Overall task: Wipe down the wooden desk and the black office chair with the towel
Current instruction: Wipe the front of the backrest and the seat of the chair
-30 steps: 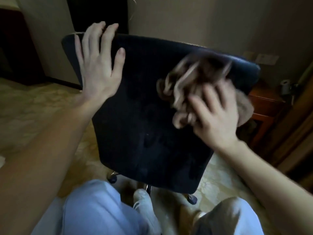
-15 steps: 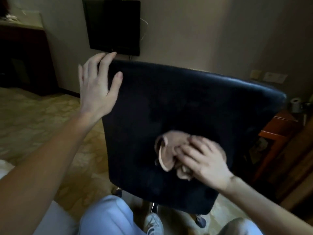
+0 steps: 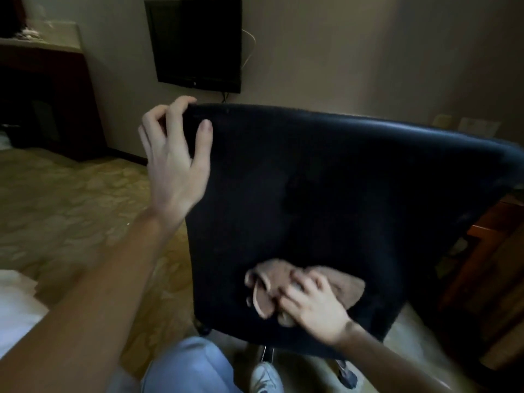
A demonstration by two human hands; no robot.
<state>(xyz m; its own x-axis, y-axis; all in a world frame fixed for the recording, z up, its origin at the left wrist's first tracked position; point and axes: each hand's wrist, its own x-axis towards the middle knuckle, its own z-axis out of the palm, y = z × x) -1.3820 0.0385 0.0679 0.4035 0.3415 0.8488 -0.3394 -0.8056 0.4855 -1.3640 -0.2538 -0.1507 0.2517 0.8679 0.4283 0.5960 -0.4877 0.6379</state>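
i see my left hand [image 3: 175,160] hooked over the chair [image 3: 340,194] back's top corner at 10 o'clock, fingers curled over the edge, thumb on the near face. my right hand [image 3: 312,304] bunches the towel [image 3: 272,285] in curled fingers, pressed against the back at 6 o'clock

This looks like a hotel-style bedroom. A flat-screen television [image 3: 195,43] hangs on a plain beige wall [image 3: 354,52] with its cable trailing beside it. A gold patterned carpet [image 3: 56,199] covers the floor, and white bedding [image 3: 17,310] shows at the lower left. A dark cabinet [image 3: 42,95], a black office chair [image 3: 340,194] and a reddish wooden surface [image 3: 487,251] furnish it.
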